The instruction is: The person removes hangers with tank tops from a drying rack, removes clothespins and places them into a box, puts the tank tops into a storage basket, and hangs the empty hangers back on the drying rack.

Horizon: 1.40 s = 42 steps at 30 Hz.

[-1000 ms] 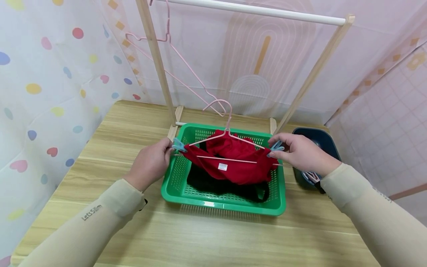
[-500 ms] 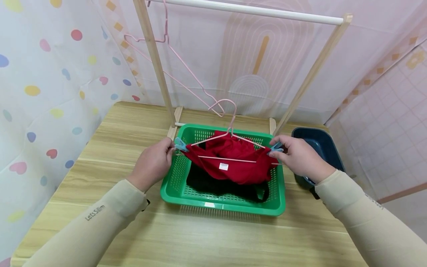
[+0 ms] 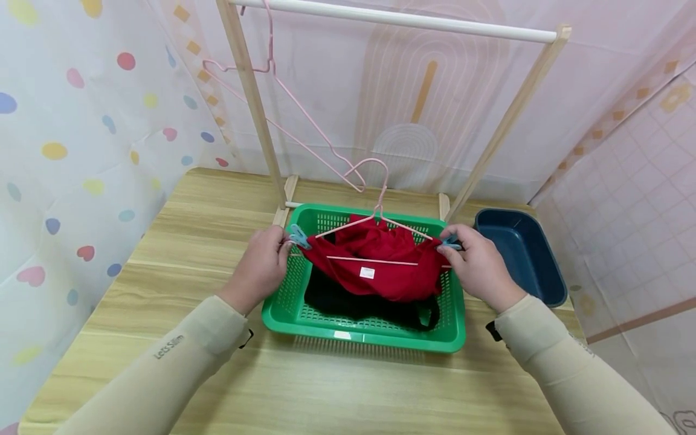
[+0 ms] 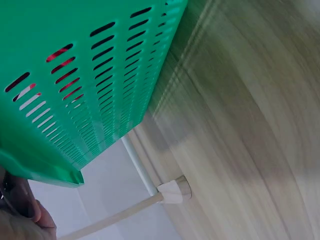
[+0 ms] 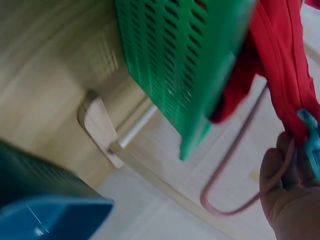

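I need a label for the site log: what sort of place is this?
Probably an indoor laundry-hanging setup, perhaps staged: a wooden rack stands on the table, a red garment is on a pink hanger over a green basket, and patterned sheets hang around.

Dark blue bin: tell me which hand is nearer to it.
Right. The right hand is beside the dark blue bin, overlapping its left edge in the head view; the left hand is across the green basket, farther away.

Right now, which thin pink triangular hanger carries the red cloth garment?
The pink hanger held between left hand and right hand, over the green perforated basket; the other hanger hangs bare from the white rail.
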Each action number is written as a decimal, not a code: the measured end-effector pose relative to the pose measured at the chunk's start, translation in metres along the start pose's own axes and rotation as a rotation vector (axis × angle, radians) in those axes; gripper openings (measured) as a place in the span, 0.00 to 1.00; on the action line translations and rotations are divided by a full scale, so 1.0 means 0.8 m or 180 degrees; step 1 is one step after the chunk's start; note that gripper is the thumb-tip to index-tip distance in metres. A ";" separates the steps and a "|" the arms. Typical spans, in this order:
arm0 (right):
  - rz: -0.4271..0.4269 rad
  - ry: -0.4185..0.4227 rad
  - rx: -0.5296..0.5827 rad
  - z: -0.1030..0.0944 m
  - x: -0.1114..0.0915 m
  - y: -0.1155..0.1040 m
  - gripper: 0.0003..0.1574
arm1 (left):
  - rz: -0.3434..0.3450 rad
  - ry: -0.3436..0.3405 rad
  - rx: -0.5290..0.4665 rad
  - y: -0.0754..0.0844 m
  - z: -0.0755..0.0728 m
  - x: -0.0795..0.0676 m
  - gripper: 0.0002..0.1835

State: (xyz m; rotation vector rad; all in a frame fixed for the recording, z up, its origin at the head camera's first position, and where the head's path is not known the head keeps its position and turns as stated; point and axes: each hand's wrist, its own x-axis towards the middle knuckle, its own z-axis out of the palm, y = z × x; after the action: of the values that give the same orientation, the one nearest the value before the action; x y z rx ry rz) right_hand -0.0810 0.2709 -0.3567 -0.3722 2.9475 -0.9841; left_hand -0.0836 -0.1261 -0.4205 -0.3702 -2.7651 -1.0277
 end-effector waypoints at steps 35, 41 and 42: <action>-0.0292 0.0869 0.0676 0.074 -0.008 0.029 0.25 | 0.0150 -0.0417 0.0480 -0.002 0.015 -0.004 0.05; -0.0250 0.0686 0.1035 0.071 -0.007 0.028 0.23 | 0.0127 -0.0460 0.0520 -0.004 0.016 -0.005 0.05; -0.0245 0.0660 0.1090 0.070 -0.007 0.028 0.23 | 0.0125 -0.0459 0.0525 -0.005 0.016 -0.005 0.05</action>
State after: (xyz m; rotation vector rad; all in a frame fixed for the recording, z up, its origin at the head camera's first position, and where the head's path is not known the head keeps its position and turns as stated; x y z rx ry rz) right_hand -0.0754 0.2568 -0.4152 -0.3953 2.8706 -1.5949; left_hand -0.0820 -0.1209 -0.4333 -0.4902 -2.9309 -0.7854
